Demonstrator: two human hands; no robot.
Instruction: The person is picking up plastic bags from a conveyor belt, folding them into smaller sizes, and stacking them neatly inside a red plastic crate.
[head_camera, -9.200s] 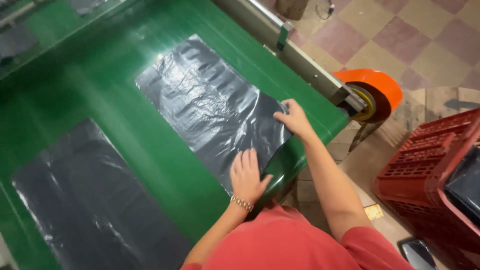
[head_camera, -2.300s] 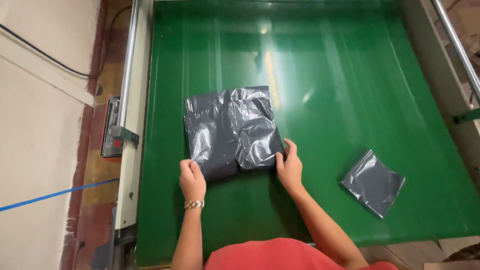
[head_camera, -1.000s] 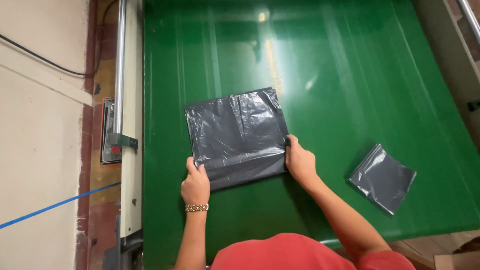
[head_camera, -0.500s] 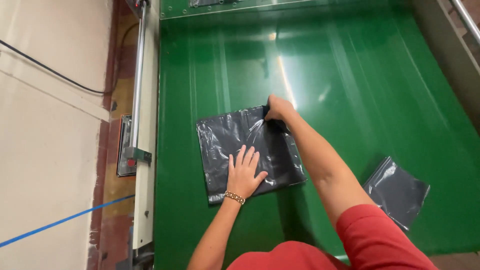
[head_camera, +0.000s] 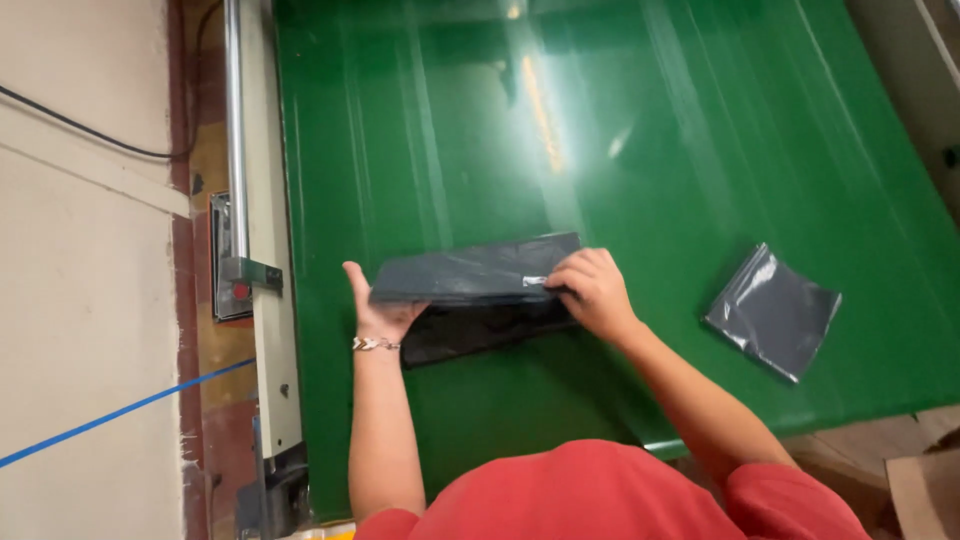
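A dark grey plastic bag (head_camera: 470, 285) lies on the green belt (head_camera: 620, 150), its far half lifted and turned over toward me. My right hand (head_camera: 592, 290) pinches the folded edge at its right end. My left hand (head_camera: 378, 308) holds the bag's left end, thumb up, with a bracelet on the wrist. A second grey bag (head_camera: 772, 310), folded small, lies flat on the belt to the right of my right arm.
A metal rail (head_camera: 237, 130) and a side frame with a small control box (head_camera: 230, 290) run along the belt's left edge. Beyond them lies a beige floor with a black cable (head_camera: 80, 125) and a blue tape line (head_camera: 110, 418).
Half a second ago the bag lay flat with my left palm on it and my right hand at its far edge. Now the far edge is pulled toward me and both hands grip the bag.
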